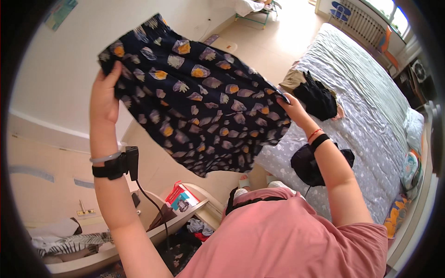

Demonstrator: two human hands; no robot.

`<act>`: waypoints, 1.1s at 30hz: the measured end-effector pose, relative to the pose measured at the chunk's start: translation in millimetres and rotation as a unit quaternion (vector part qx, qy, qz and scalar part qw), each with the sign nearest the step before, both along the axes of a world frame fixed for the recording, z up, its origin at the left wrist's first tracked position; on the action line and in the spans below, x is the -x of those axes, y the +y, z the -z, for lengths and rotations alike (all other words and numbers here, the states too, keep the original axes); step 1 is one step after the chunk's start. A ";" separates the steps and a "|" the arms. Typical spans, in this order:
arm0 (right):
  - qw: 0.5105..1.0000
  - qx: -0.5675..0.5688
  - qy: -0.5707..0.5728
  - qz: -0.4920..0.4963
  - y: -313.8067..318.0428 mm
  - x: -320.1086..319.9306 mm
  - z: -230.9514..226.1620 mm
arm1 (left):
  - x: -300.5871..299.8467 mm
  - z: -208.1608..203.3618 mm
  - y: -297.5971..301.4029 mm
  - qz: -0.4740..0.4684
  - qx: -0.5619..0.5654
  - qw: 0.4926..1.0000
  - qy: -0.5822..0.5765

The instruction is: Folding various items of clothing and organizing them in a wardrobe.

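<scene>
A dark navy skirt (199, 92) printed with pale and orange motifs is stretched out in the air in front of me. Its gathered waist edge is at the upper left, and the wide loose hem hangs low toward the middle. My left hand (105, 95) is closed on the edge near the waist, thumb over the cloth. On the other side, my right hand (295, 110) pinches the skirt's right edge beside the bed. Folds hide the far side of the cloth.
On my right is a bed (371, 134) with a grey patterned sheet, bearing a black and tan clothes heap (317, 95) and a black item (308, 164). An open drawer or cabinet (171, 227) at lower left contains clothes. A red and white box (183, 198) sits there.
</scene>
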State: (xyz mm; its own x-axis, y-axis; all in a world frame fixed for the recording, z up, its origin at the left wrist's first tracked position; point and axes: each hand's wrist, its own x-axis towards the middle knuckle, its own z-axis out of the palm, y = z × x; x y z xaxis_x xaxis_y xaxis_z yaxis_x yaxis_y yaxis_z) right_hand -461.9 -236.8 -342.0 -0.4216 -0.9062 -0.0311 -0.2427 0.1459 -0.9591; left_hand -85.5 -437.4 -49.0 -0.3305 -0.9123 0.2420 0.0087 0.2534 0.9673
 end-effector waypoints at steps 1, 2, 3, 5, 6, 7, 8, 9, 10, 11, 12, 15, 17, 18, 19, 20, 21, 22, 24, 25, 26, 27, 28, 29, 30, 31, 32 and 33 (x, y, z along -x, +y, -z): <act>0.997 -0.019 0.070 -0.036 10.6 11.8 -4.2 | 5.2 11.6 -9.0 -0.021 0.021 0.998 -0.049; 0.994 -0.043 0.084 -0.062 20.7 21.0 -7.6 | 9.2 23.6 -15.9 -0.029 0.036 0.996 -0.080; 0.989 -0.058 0.105 -0.089 32.5 32.3 -13.2 | 16.4 36.7 -23.0 -0.036 0.050 0.992 -0.109; 0.927 -0.048 0.347 -0.131 60.6 78.9 -14.6 | 45.7 51.1 -29.2 -0.022 0.038 0.991 -0.127; 0.909 -0.091 0.402 -0.067 71.2 92.9 -27.7 | 64.3 55.3 -23.5 -0.023 0.027 0.990 -0.135; 0.881 -0.132 0.455 0.000 84.9 105.4 -46.7 | 78.2 56.3 -18.2 -0.023 0.019 0.990 -0.140; 0.851 -0.087 0.507 0.105 99.1 131.2 -45.2 | 87.9 61.4 -23.5 0.035 -0.025 0.996 -0.078; 0.805 -0.044 0.554 0.210 120.3 155.1 -44.7 | 103.1 62.4 -18.0 0.050 -0.028 0.996 -0.073; 0.775 -0.009 0.566 0.282 131.4 159.0 -56.4 | 113.8 65.3 -10.5 0.102 -0.031 0.994 -0.001; 0.738 0.027 0.576 0.351 146.0 164.3 -70.2 | 123.6 67.9 -1.2 0.152 -0.035 0.985 0.071; 0.720 0.038 0.574 0.388 164.0 163.1 -83.4 | 131.1 71.5 12.5 0.167 -0.036 0.981 0.095; 0.664 0.015 0.604 0.440 222.7 148.1 -89.8 | 124.2 105.2 28.8 0.185 0.021 0.980 0.072; 0.624 -0.008 0.636 0.455 265.6 138.7 -68.9 | 128.8 131.9 43.2 0.272 0.035 0.959 0.075; 0.622 -0.012 0.639 0.452 283.2 133.2 -51.5 | 122.3 149.5 50.0 0.290 0.029 0.955 0.049; 0.637 -0.073 0.611 0.464 300.3 123.5 -30.2 | 114.8 171.7 56.0 0.309 0.021 0.951 0.022; 0.647 -0.075 0.593 0.474 313.9 111.2 -12.1 | 112.6 192.8 64.7 0.303 0.040 0.951 -0.039; 0.638 -0.099 0.594 0.480 324.9 99.6 7.5 | 108.1 212.0 74.4 0.295 0.060 0.948 -0.104; 0.667 -0.115 0.529 0.511 349.0 96.6 38.4 | 104.2 234.4 81.7 0.296 0.033 0.947 -0.120; 0.687 -0.168 0.460 0.537 377.0 80.0 96.0 | 94.3 286.2 92.2 0.281 -0.076 0.948 -0.127; 0.709 -0.205 0.409 0.537 390.1 70.5 119.5 | 91.0 309.5 98.0 0.289 -0.085 0.945 -0.130; 0.737 -0.213 0.347 0.540 395.9 58.8 136.0 | 87.7 332.0 102.6 0.273 -0.121 0.942 -0.150; 0.726 -0.229 0.315 0.567 403.9 49.8 156.3 | 85.5 351.3 106.9 0.259 -0.156 0.938 -0.171; 0.737 -0.237 0.250 0.581 408.7 42.5 174.5 | 81.0 371.0 110.5 0.263 -0.162 0.935 -0.176; 0.747 -0.242 0.182 0.592 409.3 34.8 188.1 | 72.9 388.8 113.4 0.245 -0.203 0.927 -0.199; 0.733 -0.268 0.047 0.623 400.6 26.7 194.8 | 63.0 403.6 116.3 0.224 -0.243 0.917 -0.225; 0.695 -0.287 -0.081 0.654 408.9 23.4 197.2 | 66.1 413.8 120.5 0.235 -0.249 0.911 -0.227; 0.699 -0.253 -0.152 0.651 433.6 24.2 221.1 | 69.0 423.7 124.6 0.252 -0.279 0.895 -0.242; 0.698 -0.261 -0.159 0.648 429.4 17.5 227.6 | 59.6 433.1 126.0 0.253 -0.306 0.879 -0.264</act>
State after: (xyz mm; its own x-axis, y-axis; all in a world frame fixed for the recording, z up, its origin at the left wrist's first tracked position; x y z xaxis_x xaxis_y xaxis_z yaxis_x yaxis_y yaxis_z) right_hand -479.4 192.6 -569.5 -0.7731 0.3993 -0.4927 0.6300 0.3942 -0.6691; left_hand -145.1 -311.4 -482.2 -0.6512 -0.5219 -0.5509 -0.5198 -0.2221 0.8249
